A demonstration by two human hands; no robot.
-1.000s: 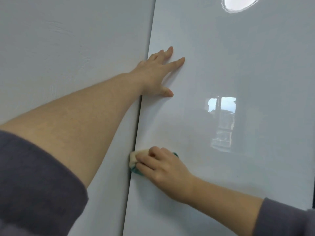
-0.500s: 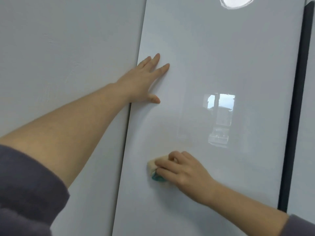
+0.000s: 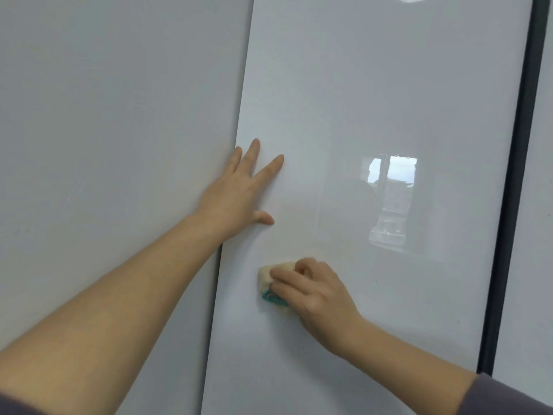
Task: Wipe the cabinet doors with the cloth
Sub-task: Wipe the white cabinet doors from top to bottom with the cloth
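Cloth (image 3: pixel 270 281): cream with a teal edge, bunched, pressed flat to the glossy cabinet door (image 3: pixel 389 100) near its left edge, in the lower half. Right hand (image 3: pixel 311 290): fingers curled over the cloth, gripping it against the panel. Left hand (image 3: pixel 239 193): fingers straight and spread, palm flat on the same door at its left edge, above the cloth. Adjoining matte door (image 3: pixel 119 130) lies to the left. Dark vertical strip (image 3: pixel 514 175) borders the door's right edge. Window reflection (image 3: pixel 392 202) shows on the gloss.
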